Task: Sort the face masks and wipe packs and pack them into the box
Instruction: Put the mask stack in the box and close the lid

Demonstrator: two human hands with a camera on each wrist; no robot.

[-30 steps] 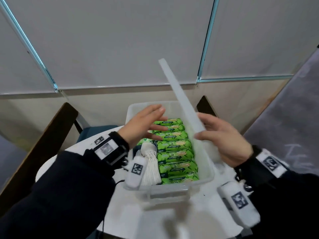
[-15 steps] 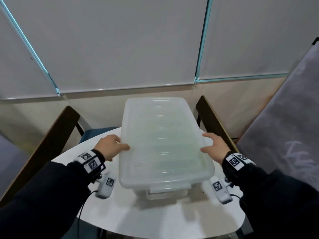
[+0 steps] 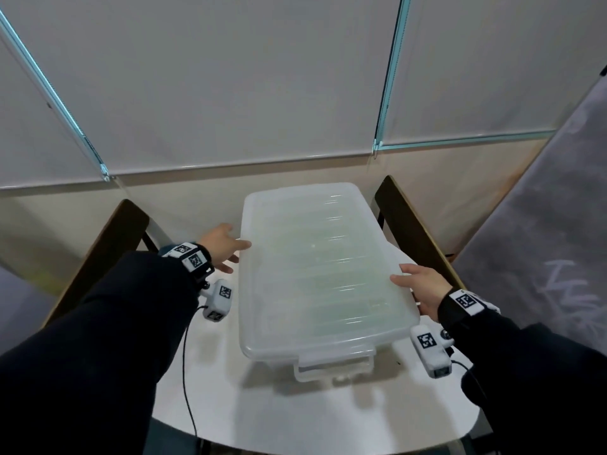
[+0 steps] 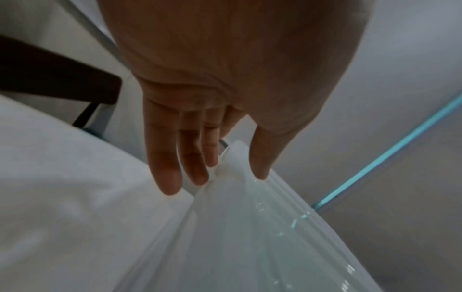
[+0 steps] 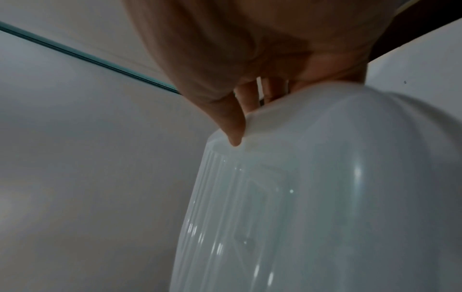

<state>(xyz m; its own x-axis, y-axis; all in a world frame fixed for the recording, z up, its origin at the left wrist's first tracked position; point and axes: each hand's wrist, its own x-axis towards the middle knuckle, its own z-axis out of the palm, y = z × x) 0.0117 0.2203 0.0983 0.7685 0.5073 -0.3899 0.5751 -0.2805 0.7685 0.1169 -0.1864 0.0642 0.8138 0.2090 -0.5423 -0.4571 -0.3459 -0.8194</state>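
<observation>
Box (image 3: 331,362), translucent plastic, sits at the centre of the head view on a round white table (image 3: 295,421), with its lid (image 3: 315,267) lying over it. Left hand (image 3: 220,242) holds the lid's left edge, thumb on top, fingers (image 4: 165,177) straight along the rim. Right hand (image 3: 423,285) holds the right edge, thumb (image 5: 232,126) on top, fingers tucked underneath. Faint green shows through the lid. Dark chair backs (image 3: 108,251) stand at either side.
</observation>
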